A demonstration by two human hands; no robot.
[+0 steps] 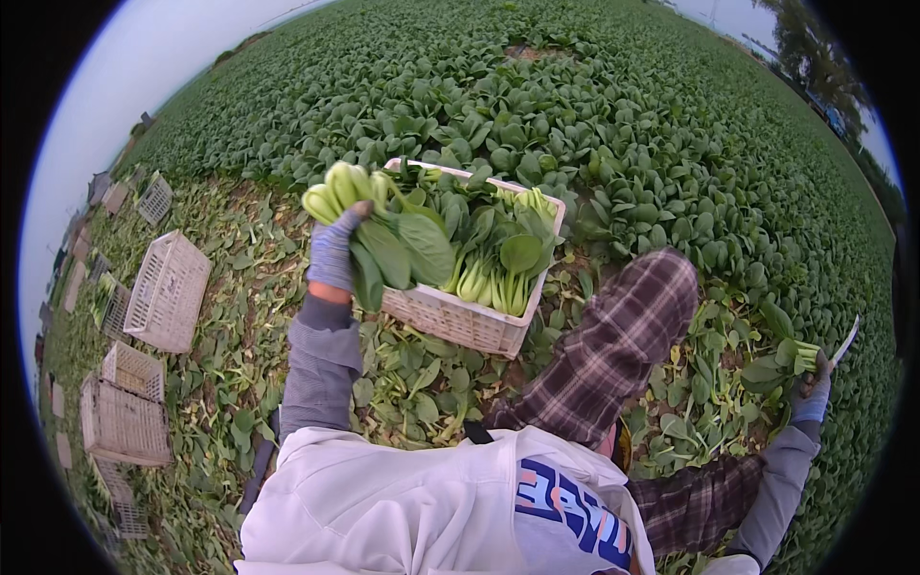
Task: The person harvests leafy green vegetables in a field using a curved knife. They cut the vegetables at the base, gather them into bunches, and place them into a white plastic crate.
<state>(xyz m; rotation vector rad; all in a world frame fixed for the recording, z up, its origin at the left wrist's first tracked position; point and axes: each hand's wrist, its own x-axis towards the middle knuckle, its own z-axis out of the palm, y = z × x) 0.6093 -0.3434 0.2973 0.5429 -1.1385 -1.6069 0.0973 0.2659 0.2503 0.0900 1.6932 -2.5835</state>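
My left hand (339, 241), in a grey-blue knit glove, grips a bunch of bok choy (402, 248) with its pale stem ends up and its leaves hanging. The bunch is over the left end of a white plastic crate (460, 316). More bok choy (496, 280) fills that crate, stems towards me on the near side. Out to the right, my gloved right hand (812, 392) holds a knife (846, 341) with its blade pointing up and away. A small bok choy plant (780, 359) is in that same hand, its leaves spreading left.
Growing bok choy (539, 115) covers the field ahead and to the right. Cut leaves (410, 388) litter the ground around my bent knee (647, 295). Plastic crates (169, 295) stand at the left, some stacked, and a few with greens in them. A tree (819, 54) rises far right.
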